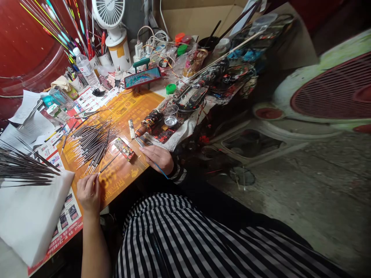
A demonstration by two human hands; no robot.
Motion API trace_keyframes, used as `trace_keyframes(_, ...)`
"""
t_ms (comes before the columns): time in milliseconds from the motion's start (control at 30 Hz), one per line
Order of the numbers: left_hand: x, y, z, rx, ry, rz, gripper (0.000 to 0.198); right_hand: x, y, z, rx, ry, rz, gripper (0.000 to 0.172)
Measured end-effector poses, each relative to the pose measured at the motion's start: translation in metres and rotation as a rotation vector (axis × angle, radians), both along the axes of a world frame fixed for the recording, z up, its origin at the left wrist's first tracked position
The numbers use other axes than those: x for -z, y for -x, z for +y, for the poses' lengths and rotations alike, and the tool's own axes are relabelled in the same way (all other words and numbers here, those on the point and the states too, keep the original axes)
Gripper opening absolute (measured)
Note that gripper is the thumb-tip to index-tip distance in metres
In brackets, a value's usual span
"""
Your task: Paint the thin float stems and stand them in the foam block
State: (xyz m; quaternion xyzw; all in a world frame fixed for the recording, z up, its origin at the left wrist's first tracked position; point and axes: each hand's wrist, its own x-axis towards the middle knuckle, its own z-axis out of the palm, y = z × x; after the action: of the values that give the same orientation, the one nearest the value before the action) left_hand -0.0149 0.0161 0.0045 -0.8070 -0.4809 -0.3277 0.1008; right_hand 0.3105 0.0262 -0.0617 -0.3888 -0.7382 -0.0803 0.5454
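Note:
My left hand (89, 191) is at the front edge of the orange mat (118, 189), its fingers pinched on a thin dark stick (109, 162). That stick slants up to the right, its far end at a paint-smeared block (124, 149). To the right, my right hand (159, 158) is closed on a slim blue-handled brush (161, 170), whose front end points toward the paint-stained things beyond. Bristles are too small to make out. Just left of the block lies a heap of dark sticks (94, 141) with thin pale tips. A small pale block (131, 128) lies beyond my right hand.
White foam (34, 216) at left holds many long dark sticks (26, 166). A phone (142, 77) on a stand, a small fan (109, 13) and a water bottle (86, 67) stand behind. Paint-crusted trays (188, 96) crowd the right side. A large fan (333, 81) is farther right.

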Motion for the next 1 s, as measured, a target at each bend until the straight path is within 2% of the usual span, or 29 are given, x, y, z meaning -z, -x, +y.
trace_keyframes(267,0.001,0.001,0.000,0.013,-0.012,-0.005,0.016,0.003,-0.001,0.000,-0.034,0.066,0.029,0.041)
trace_keyframes(567,0.001,0.001,0.000,-0.007,0.014,-0.004,0.014,0.003,-0.001,0.000,-0.027,0.057,0.022,0.042)
trace_keyframes(700,0.001,0.001,0.000,-0.006,0.015,-0.025,0.014,0.001,0.000,-0.001,-0.032,-0.016,0.061,0.046)
trace_keyframes(833,0.002,-0.001,-0.001,-0.014,0.024,-0.032,0.013,-0.002,0.013,-0.010,-0.045,-0.067,0.089,0.048)
trace_keyframes(1000,0.003,-0.002,-0.005,-0.027,0.050,-0.018,0.015,0.002,0.036,-0.020,-0.151,-0.009,0.058,0.043)
